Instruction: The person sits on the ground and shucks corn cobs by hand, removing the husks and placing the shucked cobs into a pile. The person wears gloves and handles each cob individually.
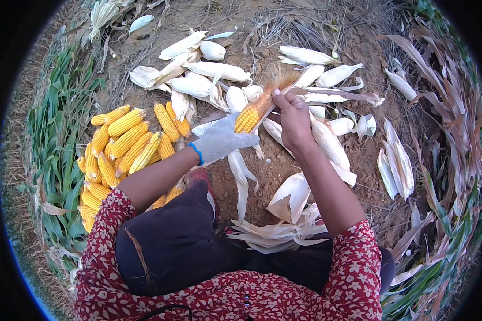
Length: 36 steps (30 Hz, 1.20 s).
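A partly husked corn cob [247, 119] with yellow kernels lies between my hands, its silk end pointing up and right. My left hand [221, 139], in a pale knit glove with a blue cuff, holds the cob's lower end. My bare right hand [293, 116] pinches husk and brown silk [280, 82] at the cob's upper end. Peeled husk strips [241, 180] hang below the cob. Loose husks [279, 234] lie at my lap. To the left is a pile of bare yellow cobs [124, 148].
Several unpeeled ears in pale husks [219, 71] lie on the soil ahead. More ears [331, 146] and an empty husk [397, 160] are at the right. Green corn leaves [58, 132] border the left; dry stalks and leaves [454, 132] border the right.
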### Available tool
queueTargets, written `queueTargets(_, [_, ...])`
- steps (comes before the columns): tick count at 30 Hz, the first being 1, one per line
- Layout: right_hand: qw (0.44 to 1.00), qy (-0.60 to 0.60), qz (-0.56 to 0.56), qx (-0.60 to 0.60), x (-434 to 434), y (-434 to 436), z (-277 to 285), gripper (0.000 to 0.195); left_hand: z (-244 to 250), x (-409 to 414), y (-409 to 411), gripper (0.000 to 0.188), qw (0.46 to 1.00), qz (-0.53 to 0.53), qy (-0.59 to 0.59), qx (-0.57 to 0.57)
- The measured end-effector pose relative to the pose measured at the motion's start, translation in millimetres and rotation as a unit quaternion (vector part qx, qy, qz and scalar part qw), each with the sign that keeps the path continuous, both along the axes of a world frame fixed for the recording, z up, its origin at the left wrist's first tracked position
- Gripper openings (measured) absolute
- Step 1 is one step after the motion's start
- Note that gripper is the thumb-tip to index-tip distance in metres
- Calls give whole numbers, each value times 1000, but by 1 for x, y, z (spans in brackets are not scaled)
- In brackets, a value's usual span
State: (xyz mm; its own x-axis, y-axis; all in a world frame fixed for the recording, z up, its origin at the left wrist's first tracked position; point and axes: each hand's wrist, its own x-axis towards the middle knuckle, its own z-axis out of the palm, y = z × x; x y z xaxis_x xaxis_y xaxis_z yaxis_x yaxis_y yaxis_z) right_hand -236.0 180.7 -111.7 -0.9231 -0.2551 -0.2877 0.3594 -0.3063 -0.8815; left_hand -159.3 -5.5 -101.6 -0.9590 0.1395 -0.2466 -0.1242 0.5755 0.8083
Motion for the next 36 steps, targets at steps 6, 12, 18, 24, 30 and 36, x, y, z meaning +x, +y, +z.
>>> queueTargets(6, [981, 16, 193, 21, 2, 21, 22, 55, 19, 5, -2, 50, 997, -20, -73, 3])
queueTargets(12, [919, -3, 262, 296, 8, 12, 4, 65, 12, 9, -4, 53, 985, -88, 5, -148])
queueTargets(18, [920, 5, 273, 281, 2, 7, -3, 50, 32, 18, -4, 52, 991, -80, 35, -100])
queueTargets(24, [927, -228, 188, -229, 17, -2, 14, 36, 25, 21, -1, 42, 953, 36, -72, 293])
queueTargets(30, [935, -263, 81, -223, 18, -18, 27, 24, 22, 14, -3, 60, 845, 124, -112, 507])
queueTargets(36, [984, -145, 97, -33, 20, -9, 27, 24, 32, 0, -15, 53, 882, 125, -81, 448])
